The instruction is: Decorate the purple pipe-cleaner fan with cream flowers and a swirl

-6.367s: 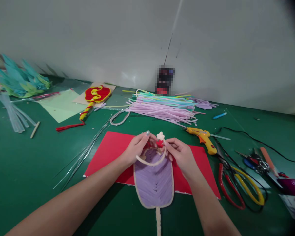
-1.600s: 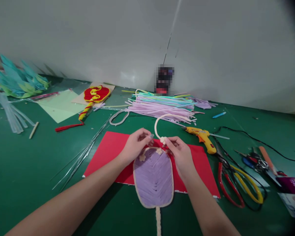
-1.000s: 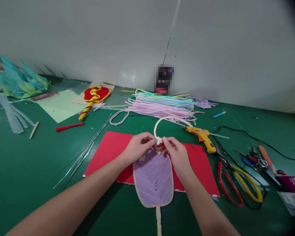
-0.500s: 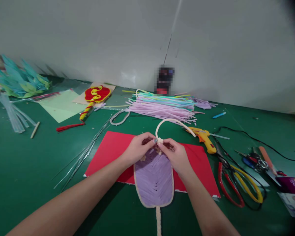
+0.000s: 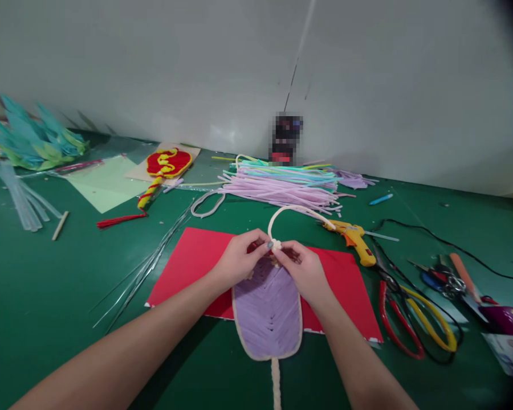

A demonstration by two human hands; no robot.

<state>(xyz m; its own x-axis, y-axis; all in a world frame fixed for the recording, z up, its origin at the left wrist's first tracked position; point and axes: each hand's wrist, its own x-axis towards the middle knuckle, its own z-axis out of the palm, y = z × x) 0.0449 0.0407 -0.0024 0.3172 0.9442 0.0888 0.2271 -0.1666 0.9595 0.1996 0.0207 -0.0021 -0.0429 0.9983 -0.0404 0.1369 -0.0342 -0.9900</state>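
Note:
A cream pipe cleaner [image 5: 297,207] arches up and to the right from a small knotted or flower-like bend at my fingertips. My left hand [image 5: 242,254] pinches that bend from the left, thumb against fingers. From the other side, my right hand [image 5: 304,267] pinches the same bend. Below both hands lies a purple fan [image 5: 267,319] with a cream fuzzy border and a twisted cream handle [image 5: 276,384] pointing toward me. Small cream pieces show near the fan's top, partly hidden by my hands. Under the fan is a red board [image 5: 196,256].
Behind the board lies a pile of pastel pipe cleaners [image 5: 277,185]. To the right are a yellow glue gun [image 5: 359,242], red- and yellow-handled pliers [image 5: 399,319] and a black cord. Thin wires [image 5: 154,262], a red-and-yellow fan [image 5: 169,163] and glue sticks [image 5: 21,196] lie left.
The pipe cleaner's loose end and the bend at my fingertips have shifted slightly left. Both hands keep their pinch, with only small finger movement. The fan stays in place.

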